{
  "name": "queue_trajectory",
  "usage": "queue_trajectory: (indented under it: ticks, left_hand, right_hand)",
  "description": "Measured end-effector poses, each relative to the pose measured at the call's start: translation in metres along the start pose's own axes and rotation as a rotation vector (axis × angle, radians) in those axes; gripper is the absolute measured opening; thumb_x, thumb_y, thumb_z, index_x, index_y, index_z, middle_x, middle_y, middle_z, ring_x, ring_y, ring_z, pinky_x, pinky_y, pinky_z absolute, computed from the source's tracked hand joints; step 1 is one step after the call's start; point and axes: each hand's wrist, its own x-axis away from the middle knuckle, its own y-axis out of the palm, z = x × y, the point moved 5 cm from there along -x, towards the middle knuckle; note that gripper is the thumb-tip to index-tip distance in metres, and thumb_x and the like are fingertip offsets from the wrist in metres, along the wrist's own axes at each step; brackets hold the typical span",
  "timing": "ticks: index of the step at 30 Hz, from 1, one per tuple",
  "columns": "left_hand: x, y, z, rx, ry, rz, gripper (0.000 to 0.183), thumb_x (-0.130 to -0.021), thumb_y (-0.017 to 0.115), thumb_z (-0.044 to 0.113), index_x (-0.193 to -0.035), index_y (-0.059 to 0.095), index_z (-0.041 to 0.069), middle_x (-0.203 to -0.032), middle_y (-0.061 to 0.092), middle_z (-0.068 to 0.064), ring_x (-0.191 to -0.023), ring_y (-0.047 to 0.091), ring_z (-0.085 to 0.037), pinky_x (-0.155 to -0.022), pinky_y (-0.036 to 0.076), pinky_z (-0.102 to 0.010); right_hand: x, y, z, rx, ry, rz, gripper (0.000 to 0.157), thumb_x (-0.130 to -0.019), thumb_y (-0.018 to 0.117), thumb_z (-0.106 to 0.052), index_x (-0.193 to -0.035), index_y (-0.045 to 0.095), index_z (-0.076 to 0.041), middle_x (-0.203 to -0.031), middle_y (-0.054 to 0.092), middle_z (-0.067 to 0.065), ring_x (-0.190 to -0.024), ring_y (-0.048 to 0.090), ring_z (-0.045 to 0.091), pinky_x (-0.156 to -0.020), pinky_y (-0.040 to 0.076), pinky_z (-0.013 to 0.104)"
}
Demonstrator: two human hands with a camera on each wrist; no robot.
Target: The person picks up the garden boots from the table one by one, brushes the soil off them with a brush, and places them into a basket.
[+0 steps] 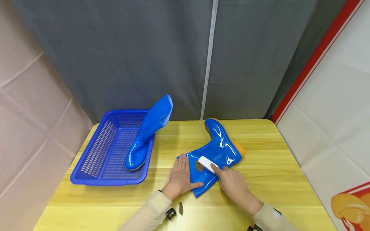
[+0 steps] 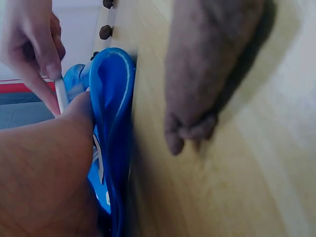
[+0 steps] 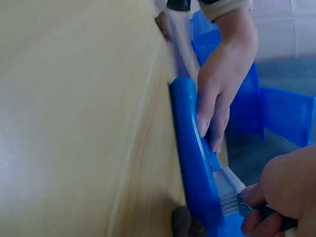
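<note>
A shiny blue rubber boot (image 1: pixel 215 149) with an orange sole lies on its side on the table. A brown patch (image 1: pixel 198 165) marks its shaft. My left hand (image 1: pixel 181 175) rests on the shaft near the top opening, fingers straight and thumb spread. My right hand (image 1: pixel 232 186) grips a brush (image 3: pixel 229 190) by its dark handle, index finger along its white back in the head view. The white bristles meet the shaft beside the brown patch. Seen from the left wrist, the boot's opening (image 2: pixel 114 84) is folded nearly flat, and a brown lump (image 2: pixel 207 59) lies close by.
A blue plastic basket (image 1: pixel 76 173) stands on the left of the table, with a second blue boot (image 1: pixel 150 125) leaning in it over the right rim. A brown piece (image 1: pixel 180 208) lies near my left wrist. Behind the table hangs a grey curtain (image 1: pixel 138 64).
</note>
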Motion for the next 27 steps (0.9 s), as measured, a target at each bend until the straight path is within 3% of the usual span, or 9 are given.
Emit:
queue_trajectory:
  ticks: [5,13,17,27]
  left_hand:
    - [-0.001,-0.001,0.002,-0.004,-0.013,-0.006,0.127,-0.076,0.039,0.092,-0.156,0.017,-0.005,-0.165,0.014,-0.024,-0.156,0.011,-0.037,-0.127,0.018,-0.045]
    - [-0.002,0.001,0.003,-0.003,-0.006,-0.012,0.127,-0.076,0.040,0.091,-0.156,0.016,-0.005,-0.165,0.013,-0.024,-0.156,0.011,-0.037,-0.127,0.019,-0.046]
    - [-0.003,0.002,0.003,0.051,0.013,-0.007,0.126,-0.077,0.042,0.090,-0.156,0.016,-0.005,-0.165,0.012,-0.024,-0.156,0.009,-0.038,-0.127,0.019,-0.046]
    - [-0.002,0.002,0.001,0.105,0.005,-0.024,0.124,-0.078,0.046,0.087,-0.155,0.016,-0.006,-0.165,0.009,-0.025,-0.156,0.006,-0.039,-0.127,0.015,-0.049]
  right_hand:
    - [-0.003,0.000,0.003,-0.020,0.007,-0.024,0.037,-0.094,0.065,-0.016,-0.130,0.066,-0.026,-0.065,0.053,0.001,-0.049,0.038,0.011,-0.043,0.031,0.021]
    - [0.017,-0.029,0.004,0.004,0.021,-0.101,0.038,-0.087,0.075,-0.020,-0.124,0.070,-0.022,-0.062,0.054,-0.001,-0.051,0.042,0.011,-0.044,0.035,0.025]
    - [0.023,-0.035,0.006,-0.006,0.034,-0.131,0.037,-0.087,0.075,-0.023,-0.123,0.070,-0.022,-0.065,0.058,0.001,-0.051,0.044,0.012,-0.043,0.036,0.026]
    - [0.001,-0.029,0.011,-0.165,0.017,-0.085,0.034,-0.095,0.066,-0.016,-0.129,0.067,-0.022,-0.079,0.060,-0.002,-0.060,0.044,0.007,-0.052,0.038,0.019]
